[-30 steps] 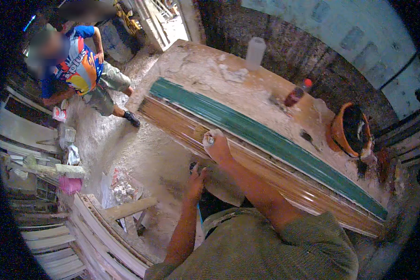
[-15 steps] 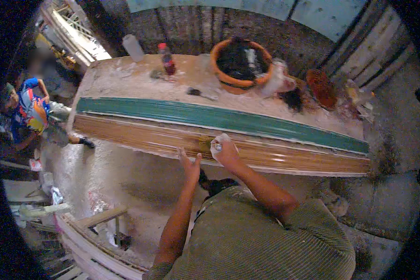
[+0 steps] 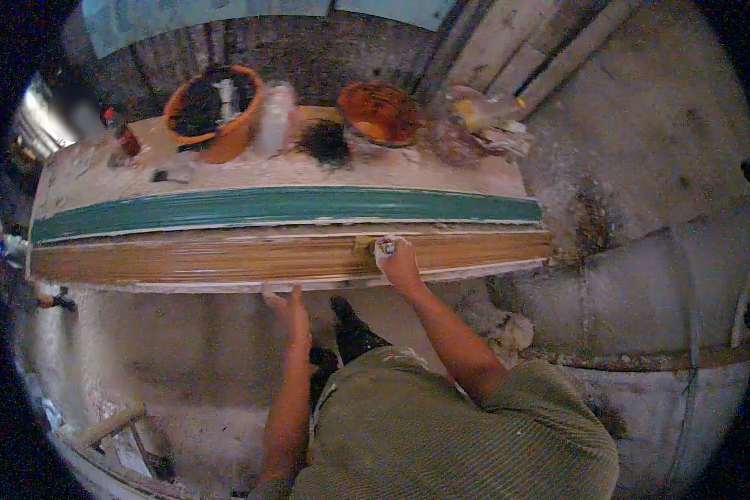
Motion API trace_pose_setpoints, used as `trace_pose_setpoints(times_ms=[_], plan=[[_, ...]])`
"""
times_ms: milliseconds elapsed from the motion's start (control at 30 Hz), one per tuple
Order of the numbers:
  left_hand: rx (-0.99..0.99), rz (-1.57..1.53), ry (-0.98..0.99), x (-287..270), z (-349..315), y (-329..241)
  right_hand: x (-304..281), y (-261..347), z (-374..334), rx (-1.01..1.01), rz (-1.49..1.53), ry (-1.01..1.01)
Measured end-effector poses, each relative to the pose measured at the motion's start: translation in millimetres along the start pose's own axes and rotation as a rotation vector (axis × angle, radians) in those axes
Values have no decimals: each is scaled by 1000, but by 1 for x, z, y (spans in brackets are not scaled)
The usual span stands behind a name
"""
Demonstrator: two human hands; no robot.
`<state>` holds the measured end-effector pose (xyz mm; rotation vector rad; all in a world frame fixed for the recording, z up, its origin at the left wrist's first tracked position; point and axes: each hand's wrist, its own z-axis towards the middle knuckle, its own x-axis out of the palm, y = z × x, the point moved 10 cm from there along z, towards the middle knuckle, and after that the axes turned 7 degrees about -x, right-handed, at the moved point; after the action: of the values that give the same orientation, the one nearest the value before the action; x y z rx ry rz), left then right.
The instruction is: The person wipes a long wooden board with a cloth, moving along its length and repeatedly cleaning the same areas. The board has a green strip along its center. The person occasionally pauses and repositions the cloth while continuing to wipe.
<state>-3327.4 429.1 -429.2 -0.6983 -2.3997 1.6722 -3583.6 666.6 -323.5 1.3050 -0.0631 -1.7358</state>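
Note:
A long brown ridged mould strip [image 3: 183, 257] lies along the near edge of the bench, with a green ridged strip [image 3: 292, 204] behind it. Above the brown strip, toward its right part, my right hand [image 3: 402, 265] is closed round a brush [image 3: 363, 245] with a yellowish-brown head that meets the ridges. White residue coats the fingers of that hand, and its grip partly hides the handle. My left hand [image 3: 288, 310] is at the near edge of the brown strip, holding nothing, fingers and thumb apart; whether it touches the edge I cannot tell.
White powder covers the bench top [image 3: 100, 179]. Along its back stand an orange tub [image 3: 225, 150], a whitish container [image 3: 277, 121], a reddish-orange bowl [image 3: 379, 114] and a red-capped bottle [image 3: 127, 138]. A wooden frame [image 3: 112, 425] lies at lower left.
The view has shifted to the right along the bench. My right hand and the brush have moved right over the brown strip. My left hand now sits lower, at the strip's near edge.

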Motion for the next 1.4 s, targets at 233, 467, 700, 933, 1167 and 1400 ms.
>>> trace_pose_setpoints(times_ms=[233,467,700,933,1167,1400], plan=[[23,-175,-84,62,-27,27,-154,-279,-45,271,-543,28],[-8,-363,-171,110,-49,35,-331,-540,-61,250,-592,6],[-76,-436,-152,173,-79,43,-442,-663,-43,525,-473,61],[-136,-426,-107,190,-94,48,-356,-465,-59,376,91,78],[-158,-461,-115,168,-107,55,-404,-630,-43,463,-308,67],[-143,-557,-144,144,-128,72,-432,-620,-76,328,-257,157]])
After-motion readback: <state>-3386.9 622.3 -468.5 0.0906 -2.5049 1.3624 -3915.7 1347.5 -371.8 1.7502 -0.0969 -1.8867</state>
